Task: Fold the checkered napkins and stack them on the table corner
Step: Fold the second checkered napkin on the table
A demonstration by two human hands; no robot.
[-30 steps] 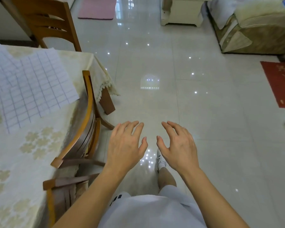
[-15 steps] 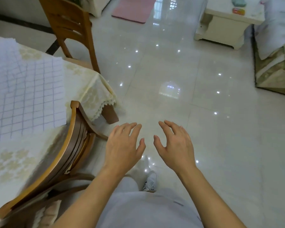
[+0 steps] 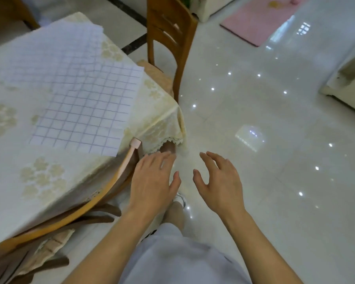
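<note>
Two checkered napkins (image 3: 78, 103) lie spread flat and overlapping on the table (image 3: 39, 181), near its corner. The left hand (image 3: 152, 181) and the right hand (image 3: 219, 181) are held in the air above the shiny floor (image 3: 275, 140), fingers relaxed, holding nothing. One wooden chair (image 3: 170, 37) stands behind the table and another chair (image 3: 74, 214) is pushed in at the near side.

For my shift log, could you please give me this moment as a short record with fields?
napkins: checkered napkins lie spread flat and overlapping on the table, near its corner, not yet folded
left hand: fingers straight, holds nothing, beside the near chair
right hand: fingers relaxed, holds nothing, over the floor
far chair: pushed in at the table's far side
task stage: no fold or stack visible
</note>
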